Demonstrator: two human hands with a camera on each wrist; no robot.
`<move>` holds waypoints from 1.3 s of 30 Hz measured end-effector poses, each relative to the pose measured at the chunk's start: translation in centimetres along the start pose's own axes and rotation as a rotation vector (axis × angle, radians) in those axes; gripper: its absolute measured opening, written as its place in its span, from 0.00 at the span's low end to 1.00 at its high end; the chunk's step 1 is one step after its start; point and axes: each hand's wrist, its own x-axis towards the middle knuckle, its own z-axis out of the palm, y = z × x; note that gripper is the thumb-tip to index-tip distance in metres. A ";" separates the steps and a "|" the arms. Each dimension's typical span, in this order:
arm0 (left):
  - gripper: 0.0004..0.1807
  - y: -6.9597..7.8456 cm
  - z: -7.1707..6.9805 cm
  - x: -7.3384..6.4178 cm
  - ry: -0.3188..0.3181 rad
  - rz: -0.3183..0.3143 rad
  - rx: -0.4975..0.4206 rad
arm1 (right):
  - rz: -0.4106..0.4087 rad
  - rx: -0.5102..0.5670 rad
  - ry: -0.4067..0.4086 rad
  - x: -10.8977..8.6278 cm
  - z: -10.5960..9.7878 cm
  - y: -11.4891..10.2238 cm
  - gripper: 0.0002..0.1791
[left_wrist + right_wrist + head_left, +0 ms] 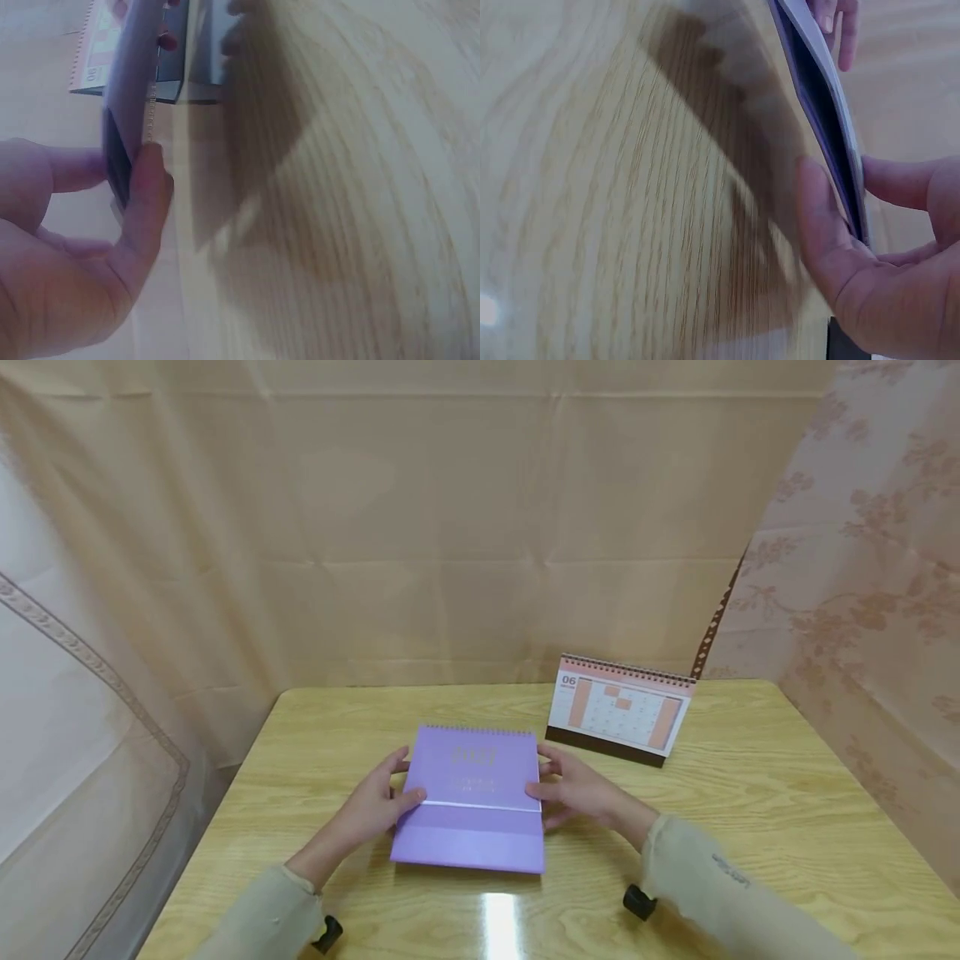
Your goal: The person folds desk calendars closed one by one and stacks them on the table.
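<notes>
A purple desk calendar (472,793) with a wire spiral along its top edge is held between both hands, above the table's middle. My left hand (378,802) pinches its left side, thumb on the front and fingers behind. On the opposite side my right hand (581,789) pinches the edge in the same way. In the right wrist view the calendar (829,97) appears nearly folded flat, with a narrow dark gap between its layers. It hovers over the wood, its shadow falling below in both wrist views.
A second desk calendar (621,706), white and pink with "06" on its page, stands upright at the back right. The wooden table (322,718) ends at a beige curtain (420,527). Patterned cloth (862,610) hangs along the right.
</notes>
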 end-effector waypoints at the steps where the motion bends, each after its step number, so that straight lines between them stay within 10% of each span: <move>1: 0.42 -0.2 0.2 0.1 0.009 0.008 0.038 | 0.002 -0.036 0.002 0.0 0.1 0.0 0.45; 15: 0.37 -1.6 2.2 0.9 0.033 0.116 0.245 | 0.057 -0.334 0.030 0.4 -0.1 0.2 0.47; 29: 0.38 -1.0 2.7 1.4 0.029 0.095 0.343 | 0.024 -0.597 -0.004 1.0 0.6 -0.7 0.43; 39: 0.39 -0.5 2.9 1.3 0.015 0.110 0.364 | -0.005 -0.781 0.066 0.8 1.1 -0.9 0.58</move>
